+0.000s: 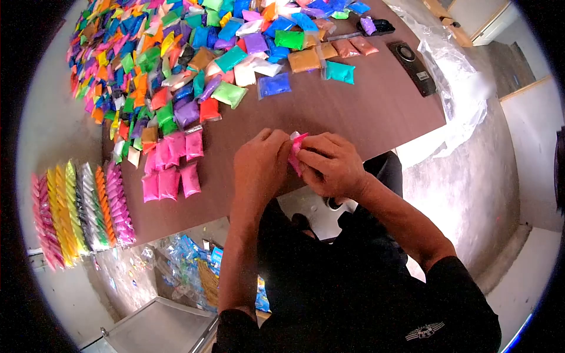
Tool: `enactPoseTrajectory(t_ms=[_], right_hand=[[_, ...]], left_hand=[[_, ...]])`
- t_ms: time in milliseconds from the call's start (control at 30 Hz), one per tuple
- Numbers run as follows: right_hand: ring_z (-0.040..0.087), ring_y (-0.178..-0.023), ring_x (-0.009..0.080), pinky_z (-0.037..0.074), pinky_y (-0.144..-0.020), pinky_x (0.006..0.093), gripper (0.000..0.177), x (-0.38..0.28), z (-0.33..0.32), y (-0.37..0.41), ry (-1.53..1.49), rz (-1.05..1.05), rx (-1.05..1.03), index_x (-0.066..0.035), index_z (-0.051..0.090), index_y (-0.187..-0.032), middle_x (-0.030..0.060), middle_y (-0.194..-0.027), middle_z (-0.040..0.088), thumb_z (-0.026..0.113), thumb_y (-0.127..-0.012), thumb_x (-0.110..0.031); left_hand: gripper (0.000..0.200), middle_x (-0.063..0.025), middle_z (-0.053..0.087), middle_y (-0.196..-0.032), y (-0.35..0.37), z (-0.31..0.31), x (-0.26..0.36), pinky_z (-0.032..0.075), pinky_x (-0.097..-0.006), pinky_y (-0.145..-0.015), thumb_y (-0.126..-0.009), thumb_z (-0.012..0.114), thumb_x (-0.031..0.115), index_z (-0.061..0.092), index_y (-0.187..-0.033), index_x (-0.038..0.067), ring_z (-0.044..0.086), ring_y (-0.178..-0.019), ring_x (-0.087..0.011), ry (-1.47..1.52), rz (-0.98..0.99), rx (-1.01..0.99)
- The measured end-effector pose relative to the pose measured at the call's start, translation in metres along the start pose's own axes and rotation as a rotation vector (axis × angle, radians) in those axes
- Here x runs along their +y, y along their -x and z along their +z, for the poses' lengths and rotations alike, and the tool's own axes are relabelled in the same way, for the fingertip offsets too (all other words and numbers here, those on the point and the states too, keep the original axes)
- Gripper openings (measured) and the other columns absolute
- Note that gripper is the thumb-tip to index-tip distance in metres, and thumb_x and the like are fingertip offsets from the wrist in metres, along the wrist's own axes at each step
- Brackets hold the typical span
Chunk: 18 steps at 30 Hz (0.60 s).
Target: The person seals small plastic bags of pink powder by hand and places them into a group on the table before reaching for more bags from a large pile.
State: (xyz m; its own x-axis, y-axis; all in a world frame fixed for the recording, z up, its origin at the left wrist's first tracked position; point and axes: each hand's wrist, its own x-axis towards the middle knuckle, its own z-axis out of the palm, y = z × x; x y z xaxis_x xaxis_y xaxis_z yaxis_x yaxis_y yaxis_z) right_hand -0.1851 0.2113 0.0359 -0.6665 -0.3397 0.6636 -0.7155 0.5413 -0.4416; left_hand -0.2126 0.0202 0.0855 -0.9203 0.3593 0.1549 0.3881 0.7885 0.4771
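Note:
Between my two hands, close to the table's near edge, is a small pink packet (pixel 296 154). My right hand (pixel 331 162) pinches it from the right, thumb and fingers closed on it. The fingers of my left hand (pixel 262 159) are curled together at the packet's upper left side; they touch its top edge. To the left on the brown table (pixel 235 182), several pink packets (pixel 168 182) lie grouped in rows. A large heap of packets in many colours (pixel 186 112) spreads over the far left part.
Rows of packed coloured packets (pixel 119 206) stand at the table's left edge. A black device (pixel 412 67) lies at the right, near clear plastic sheeting (pixel 456 70). Below the table are plastic bags (pixel 188 270) and a grey metal-framed panel (pixel 162 329).

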Motion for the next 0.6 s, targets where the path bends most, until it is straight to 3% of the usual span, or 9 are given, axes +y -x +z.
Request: enactPoseTrajectory(t_ms=[233,500,600], right_hand=[[0.067,-0.094,0.0324,0.056,-0.085,0.0431,0.027,-0.001,0.001,-0.002,-0.013,0.019,0.022,-0.008,0.07,-0.104,0.0108,-0.106,0.067,0.078,-0.078,-0.012],[0.068,-0.097,0.0335,0.057,-0.084,0.0426,0.027,-0.006,-0.002,-0.009,-0.076,0.05,0.074,-0.007,0.068,-0.101,0.0119,-0.106,0.067,0.078,-0.076,-0.006],[0.068,-0.101,0.0343,0.057,-0.087,0.0429,0.025,-0.005,0.001,-0.009,-0.059,0.024,0.061,-0.007,0.067,-0.098,0.0122,-0.107,0.068,0.078,-0.076,-0.007]], left_hand=[[0.013,-0.0153,0.068,-0.089,-0.021,0.008,-0.021,0.052,-0.049,-0.071,-0.093,0.067,0.02,0.069,-0.091,0.007,0.067,-0.083,-0.0399,0.09,0.068,0.076],[0.012,-0.0166,0.069,-0.085,0.033,0.004,0.004,0.053,-0.0434,-0.069,-0.093,0.07,0.015,0.069,-0.09,0.003,0.068,-0.078,-0.038,0.201,-0.096,0.209],[0.012,-0.0167,0.07,-0.086,0.03,0.01,-0.016,0.053,-0.0419,-0.07,-0.093,0.07,0.015,0.07,-0.092,0.003,0.069,-0.078,-0.037,0.087,-0.114,0.268]])
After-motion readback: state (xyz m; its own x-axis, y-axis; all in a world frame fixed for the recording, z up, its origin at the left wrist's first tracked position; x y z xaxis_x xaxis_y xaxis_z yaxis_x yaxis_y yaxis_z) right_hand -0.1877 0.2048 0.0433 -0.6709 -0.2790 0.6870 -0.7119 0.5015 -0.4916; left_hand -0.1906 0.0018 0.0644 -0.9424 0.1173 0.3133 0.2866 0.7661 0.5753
